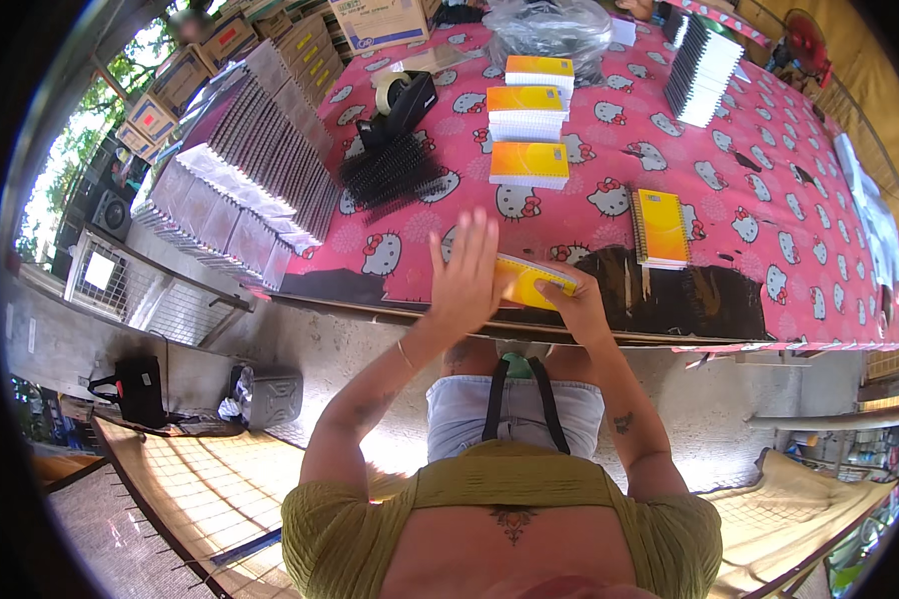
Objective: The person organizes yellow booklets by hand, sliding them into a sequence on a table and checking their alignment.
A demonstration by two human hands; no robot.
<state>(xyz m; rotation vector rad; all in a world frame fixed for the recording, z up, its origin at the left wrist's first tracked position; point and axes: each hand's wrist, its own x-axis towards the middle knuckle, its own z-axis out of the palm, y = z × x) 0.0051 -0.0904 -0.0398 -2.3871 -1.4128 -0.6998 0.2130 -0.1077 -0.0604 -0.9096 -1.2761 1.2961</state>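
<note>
Pink cartoon-cat cloth covers the table (769,190), outdoor stall setup. Far left: big fanned stack of spiral pads (245,170) hanging past the table edge. Next, loose black binding combs (390,172) and a tape dispenser (402,100). Centre: three piles of yellow-covered notebooks (529,120). At the near edge, left hand (466,275) is flat and spread, fingers apart, pressed against one yellow notebook (531,283); right hand (572,299) has its grip clamped on that notebook's right end. Right of it lies one bound yellow notebook (661,228); white pads (702,68) stand at the back. Risk, as I judge it: the held notebook sits over the table lip, so a loose grip drops it to the floor.
</note>
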